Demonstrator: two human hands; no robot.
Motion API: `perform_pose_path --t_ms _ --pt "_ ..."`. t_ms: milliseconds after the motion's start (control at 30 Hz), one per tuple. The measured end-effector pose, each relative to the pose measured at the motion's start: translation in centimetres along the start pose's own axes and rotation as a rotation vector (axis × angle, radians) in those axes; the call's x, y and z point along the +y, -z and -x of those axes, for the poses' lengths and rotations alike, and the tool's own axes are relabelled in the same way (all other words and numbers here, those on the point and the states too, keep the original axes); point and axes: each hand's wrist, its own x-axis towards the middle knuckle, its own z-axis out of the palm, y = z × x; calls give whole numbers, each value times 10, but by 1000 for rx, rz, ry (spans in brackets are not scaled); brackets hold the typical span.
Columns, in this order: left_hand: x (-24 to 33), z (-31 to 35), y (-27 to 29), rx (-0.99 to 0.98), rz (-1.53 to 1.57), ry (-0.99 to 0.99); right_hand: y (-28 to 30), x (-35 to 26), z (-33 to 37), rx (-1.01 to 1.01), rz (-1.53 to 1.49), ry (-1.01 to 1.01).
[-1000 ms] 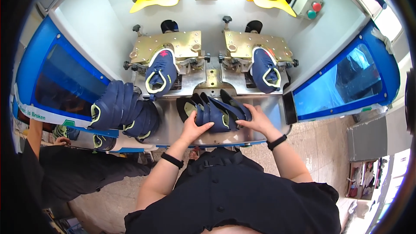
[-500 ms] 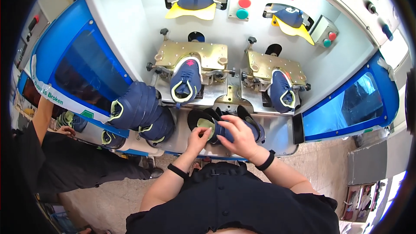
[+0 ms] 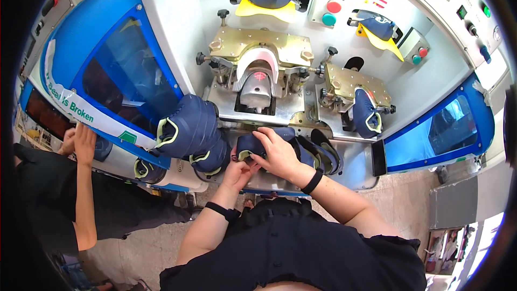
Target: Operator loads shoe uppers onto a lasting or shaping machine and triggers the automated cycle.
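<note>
At lower centre, a person in a black shirt works with both hands on a navy fabric shoe upper (image 3: 249, 145) with pale green trim, held over the machine's grey metal ledge (image 3: 355, 167). The right hand (image 3: 279, 151) lies curled over its top, grip closed; the left hand (image 3: 239, 171) pinches it from below. Just left, a pile of soft navy uppers (image 3: 188, 129). Beyond, a brass-coloured clamp with an empty silver last (image 3: 257, 83); right of it, another upper (image 3: 365, 118) clamped. At far left, a co-worker's hand (image 3: 83, 141).
</note>
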Motion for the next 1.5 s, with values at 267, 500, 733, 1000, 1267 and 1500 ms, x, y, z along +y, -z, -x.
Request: perform_pose_path --t_ms 267,500,733,1000,1267,1500 --pt "22 25 -23 -287 -101 195 46 -21 23 26 81 191" --pt "4 16 -89 -604 0 315 90 -27 103 288 181 98" --pt "-58 -11 -124 -832 -178 555 112 -11 174 234 85 -229" --pt "-73 -21 -150 -797 -494 680 162 40 298 268 297 -548" --pt "-76 -20 -153 -653 -541 551 155 155 342 72 426 -744" --pt "-34 2 -130 -512 -530 387 166 120 269 262 640 -603"
